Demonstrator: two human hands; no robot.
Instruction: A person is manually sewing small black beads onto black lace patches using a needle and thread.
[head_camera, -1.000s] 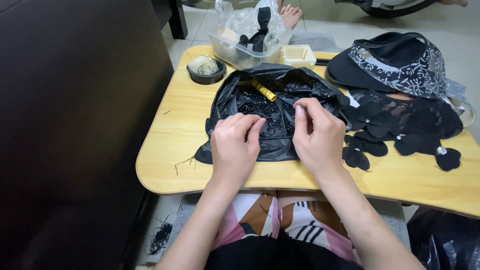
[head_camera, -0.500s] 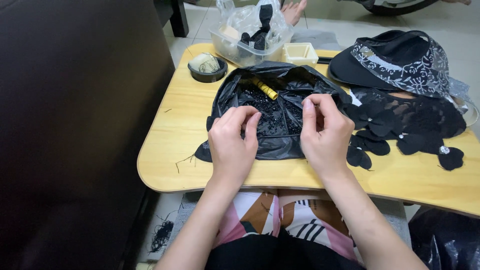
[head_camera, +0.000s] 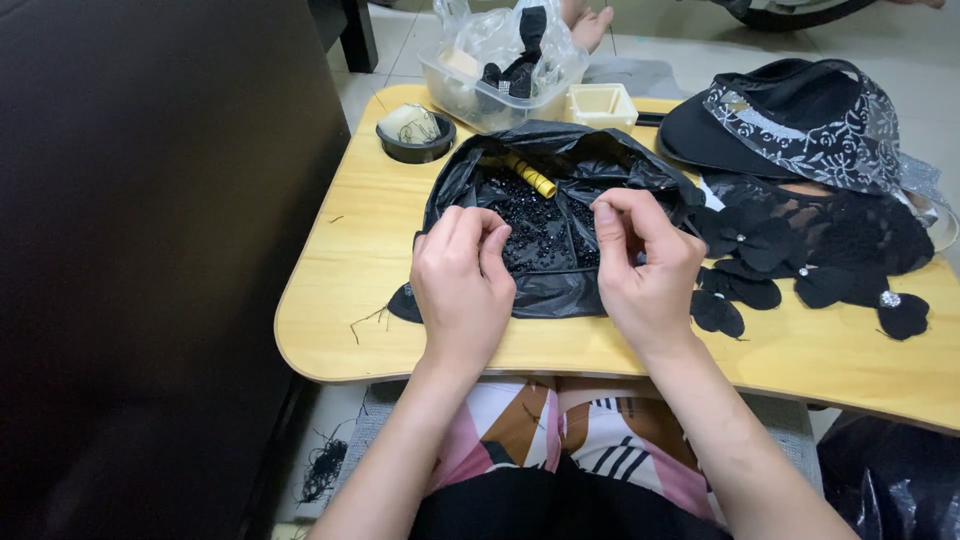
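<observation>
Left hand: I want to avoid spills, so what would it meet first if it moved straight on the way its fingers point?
Likely the pile of small black beads on the crinkled black plastic bag, just beyond the left hand; depth is unclear.

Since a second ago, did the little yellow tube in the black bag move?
No. The yellow tube lies at the same slant in the black bag, just as near the round black dish.

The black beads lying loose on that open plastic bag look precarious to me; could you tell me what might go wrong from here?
The black beads sit loose on the crinkled black plastic bag; both the left hand and right hand press on it, so a tug could scatter them. The yellow spool rests on the bag and might roll. Black beads would be hard to spot among the black fabric petals nearby.
</observation>
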